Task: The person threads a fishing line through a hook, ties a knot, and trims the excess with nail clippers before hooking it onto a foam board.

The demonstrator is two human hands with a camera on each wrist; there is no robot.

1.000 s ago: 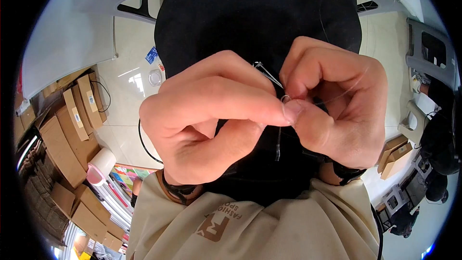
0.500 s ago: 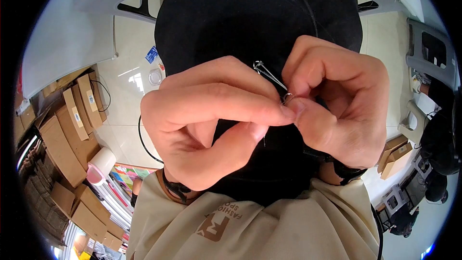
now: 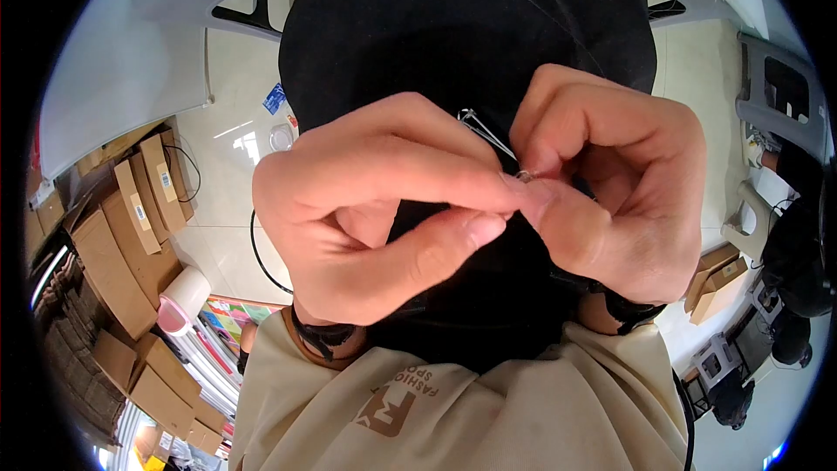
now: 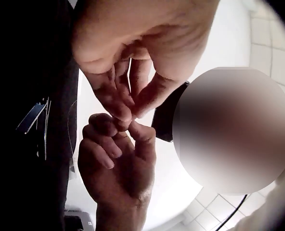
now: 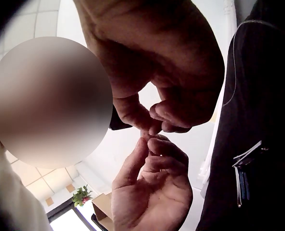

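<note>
My hands meet fingertip to fingertip in front of a black cloth [image 3: 462, 26]. My right hand [image 3: 534, 176] pinches a small metal ring [image 3: 523, 176] between thumb and forefinger. My left hand [image 3: 499, 212] touches the ring with its forefinger, and its thumb closes up on a thin clear thread whose end is hidden. A loop of thread [image 3: 558, 0] lies across the cloth. A bent metal wire clip [image 3: 484, 133] sits on the cloth just behind the fingers, also visible as the clip [image 4: 34, 115] and the clip [image 5: 246, 163]. Both wrist views show the left hand [image 4: 125, 113] and right hand [image 5: 152, 126] pinched together.
Several cardboard boxes [image 3: 113, 253] are stacked at the left, beside a white roll [image 3: 183, 296] and a black cable [image 3: 257, 253] on the tiled floor. A white table [image 3: 113, 70] is at the upper left. A grey chair [image 3: 776, 87] and another person [image 3: 798, 253] are at the right.
The loose thread end that hung below my left forefinger is gone from sight. My left thumb has risen toward the forefinger. The right hand has held its place.
</note>
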